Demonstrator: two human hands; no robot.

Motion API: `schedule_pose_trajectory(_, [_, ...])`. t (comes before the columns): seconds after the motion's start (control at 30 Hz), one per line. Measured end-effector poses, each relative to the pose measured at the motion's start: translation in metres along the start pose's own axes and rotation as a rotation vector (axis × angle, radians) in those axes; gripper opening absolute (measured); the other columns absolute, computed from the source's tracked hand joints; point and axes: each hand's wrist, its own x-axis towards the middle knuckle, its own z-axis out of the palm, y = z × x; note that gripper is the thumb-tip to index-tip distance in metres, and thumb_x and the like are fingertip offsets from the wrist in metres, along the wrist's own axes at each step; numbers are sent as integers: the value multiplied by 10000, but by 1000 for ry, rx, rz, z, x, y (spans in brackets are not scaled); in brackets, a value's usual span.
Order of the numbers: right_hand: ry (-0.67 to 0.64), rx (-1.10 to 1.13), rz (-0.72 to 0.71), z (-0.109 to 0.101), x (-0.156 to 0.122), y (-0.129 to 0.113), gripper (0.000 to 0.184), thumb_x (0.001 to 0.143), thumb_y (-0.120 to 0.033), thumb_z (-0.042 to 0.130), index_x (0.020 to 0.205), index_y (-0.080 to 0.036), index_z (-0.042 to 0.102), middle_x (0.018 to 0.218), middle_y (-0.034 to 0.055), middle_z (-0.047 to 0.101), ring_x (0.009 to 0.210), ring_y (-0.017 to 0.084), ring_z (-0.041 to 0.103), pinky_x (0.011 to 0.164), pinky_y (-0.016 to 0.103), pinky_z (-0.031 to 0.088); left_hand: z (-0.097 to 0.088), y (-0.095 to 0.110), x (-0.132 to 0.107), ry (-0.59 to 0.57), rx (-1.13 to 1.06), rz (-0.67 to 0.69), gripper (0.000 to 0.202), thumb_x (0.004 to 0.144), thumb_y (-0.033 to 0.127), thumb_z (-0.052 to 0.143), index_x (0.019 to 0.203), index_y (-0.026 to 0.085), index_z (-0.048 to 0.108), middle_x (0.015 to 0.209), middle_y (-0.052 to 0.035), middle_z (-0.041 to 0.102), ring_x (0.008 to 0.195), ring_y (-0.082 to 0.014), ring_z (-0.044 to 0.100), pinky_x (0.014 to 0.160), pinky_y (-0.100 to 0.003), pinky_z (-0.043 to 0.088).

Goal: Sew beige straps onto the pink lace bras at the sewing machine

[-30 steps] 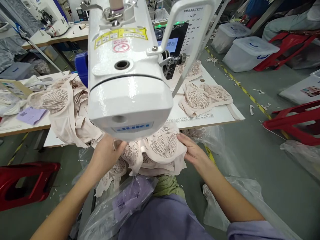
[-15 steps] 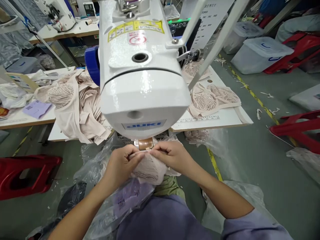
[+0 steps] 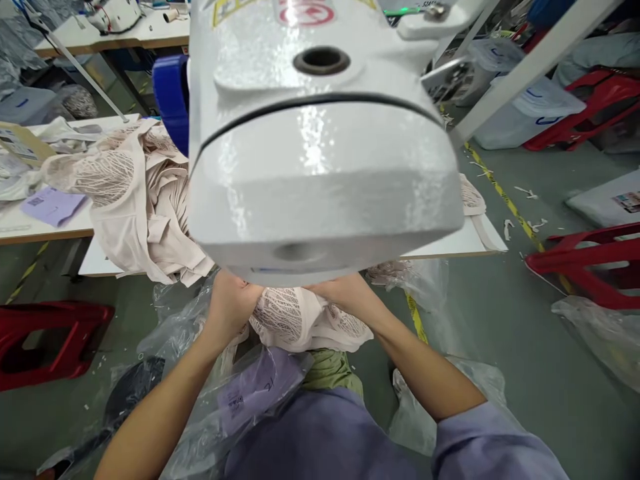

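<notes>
A pale beige lace bra [image 3: 285, 317] hangs between my hands, just below the front of a white sewing machine [image 3: 320, 180]. My left hand [image 3: 233, 303] is closed on the bra's left edge, its fingertips tucked partly behind the machine head. On the other side my right hand [image 3: 345, 293] grips the bra's upper edge, and the machine covers most of its fingers. The needle area is hidden behind the machine head.
Stacked beige bras [image 3: 160, 207] lie on the table to the left, beside a purple card [image 3: 53, 205]. Plastic bagging with a purple sheet [image 3: 263, 387] lies by my lap. Red stools [image 3: 55, 340] stand on the floor. Clear bins [image 3: 530, 110] are at the back right.
My view has moved closer to the machine, whose head now covers my fingertips and much of the right table. More of the bra's lace cups shows below my hands.
</notes>
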Motion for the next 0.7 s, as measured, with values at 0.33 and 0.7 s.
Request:
schedule_pose_trajectory(0.33, [35,43,-8,3,-3,5,506,808,-646,652,610,-207,498,593,-5,470,593,135,417,537,272,318,0,-10,0,33,25,17,164,789,283,608,664,191,556,642,2,604,727,-186,576,714,-287,500])
schedule_pose_trajectory(0.7, [77,80,-19,-2,-22,38,433,882,-521,599,629,-195,469,613,-34,434,573,108,362,542,257,269,41,-96,-78,138,-111,75,670,941,589,522,1460,188,384,1457,-179,467,1348,-313,471,1100,-496,415])
